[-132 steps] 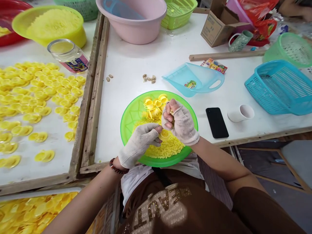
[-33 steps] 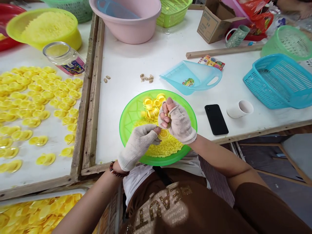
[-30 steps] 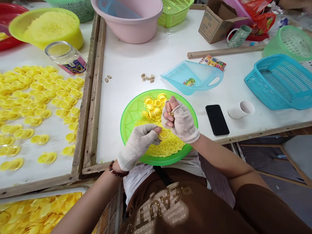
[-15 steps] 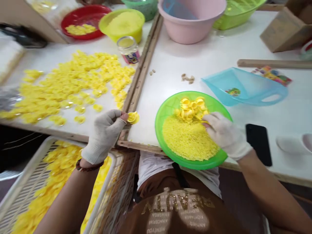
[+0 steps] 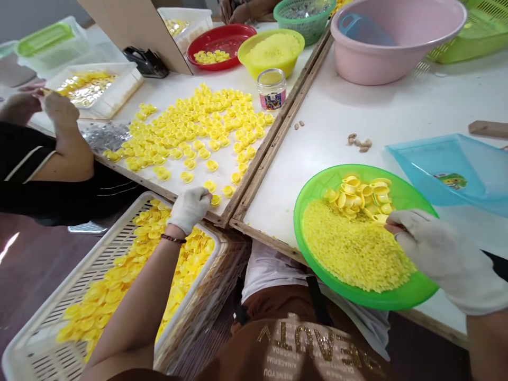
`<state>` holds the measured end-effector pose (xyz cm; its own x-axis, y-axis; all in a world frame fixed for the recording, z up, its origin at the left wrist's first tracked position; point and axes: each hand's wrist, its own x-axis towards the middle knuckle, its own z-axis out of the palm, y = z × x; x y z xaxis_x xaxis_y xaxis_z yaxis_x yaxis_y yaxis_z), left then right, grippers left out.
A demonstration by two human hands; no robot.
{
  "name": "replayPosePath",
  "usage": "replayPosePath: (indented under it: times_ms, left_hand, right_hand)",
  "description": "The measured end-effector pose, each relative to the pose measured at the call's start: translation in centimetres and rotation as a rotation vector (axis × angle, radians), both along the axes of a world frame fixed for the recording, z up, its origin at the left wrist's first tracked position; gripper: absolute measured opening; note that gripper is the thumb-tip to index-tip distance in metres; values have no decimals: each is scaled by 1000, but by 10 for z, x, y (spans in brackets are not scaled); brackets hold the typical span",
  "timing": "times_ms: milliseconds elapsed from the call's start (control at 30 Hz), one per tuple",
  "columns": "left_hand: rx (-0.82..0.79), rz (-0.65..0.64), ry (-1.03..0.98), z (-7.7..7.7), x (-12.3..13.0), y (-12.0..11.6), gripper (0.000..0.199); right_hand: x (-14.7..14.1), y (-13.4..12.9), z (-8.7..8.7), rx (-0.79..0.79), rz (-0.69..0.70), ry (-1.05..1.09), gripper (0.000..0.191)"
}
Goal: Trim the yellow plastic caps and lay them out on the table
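My left hand, in a white glove, is at the near edge of the left table, its fingers pinched on a small yellow cup. Many similar yellow cups are spread over the table beyond it. A green plate on the right table holds yellow granules and a small heap of yellow cups. My gloved right hand is over the plate's right side, fingers closed at the heap's edge, on something I cannot make out.
A crate of yellow pieces stands below the left table. Around are a glass jar, a yellow bowl, a red tray, a pink basin and a blue scoop. Another person's gloved hands are at the far left.
The view has swung left. My left hand has moved with the yellow cup from beside the green plate to the left table. My right hand stays at the plate.
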<state>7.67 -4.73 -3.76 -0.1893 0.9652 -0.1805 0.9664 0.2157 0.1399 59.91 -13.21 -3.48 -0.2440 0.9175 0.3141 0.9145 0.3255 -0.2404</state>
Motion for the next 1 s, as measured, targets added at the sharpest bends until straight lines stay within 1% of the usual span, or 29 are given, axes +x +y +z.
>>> replayPosePath:
  times_ms: [67,100,133,167,200,233,267,300,333,367,400,433,500,600,667,800,900,1000]
  left_hand:
    - [-34,20,29,4,9,2,29]
    - [-8,32,42,9,18,1,28]
    - [55,38,30,15,29,-2,28]
    - [139,30,-32,21,43,-7,29]
    - [217,9,-160,26,61,-13,30]
    - [264,-24,-352,31,82,-20,31]
    - [215,-69,-623,34,104,-27,33]
    - [71,-97,-942,36,127,-33,37]
    - [-141,-140,-1228,35,149,-38,42]
    - [-335,-193,-1433,34,169,-41,44]
    - [-420,-207,-1556,31,187,-43,41]
    - [-473,-216,-1634,28,200,-43,37]
    - [-459,-181,-1693,23,218,-40,25]
    - [-445,-131,-1688,20,231,-34,16]
    - [-430,-142,-1632,21,237,-31,15]
    - [-339,-160,-1493,22,251,-30,13]
    - [-358,-137,-1522,22,258,-29,13]
    - [-427,-209,-1581,20,259,-29,17]
  right_hand:
    - [-6,-1,5,-12,82,-10,11]
    - [-11,-2,7,4,125,0,10]
    - [-18,-3,9,42,161,26,8]
    - [-27,-4,11,94,199,53,5]
    - [-36,-5,13,153,237,74,4]
    - [-46,-7,16,212,275,81,9]
    - [-56,-9,18,261,316,77,14]
    - [-65,-11,20,290,366,65,19]
    - [-72,-13,22,299,427,53,22]
    - [-77,-15,23,288,489,46,25]
    - [-79,-16,24,270,538,50,27]
    - [-80,-16,23,251,563,69,28]
    - [-74,-15,19,221,541,118,26]
    - [-64,-12,10,205,439,121,17]
    - [-63,-12,6,208,394,67,15]
    - [-71,-9,4,224,269,-22,24]
    - [-74,-7,4,206,215,-58,21]
    - [-67,-6,2,204,204,-73,18]
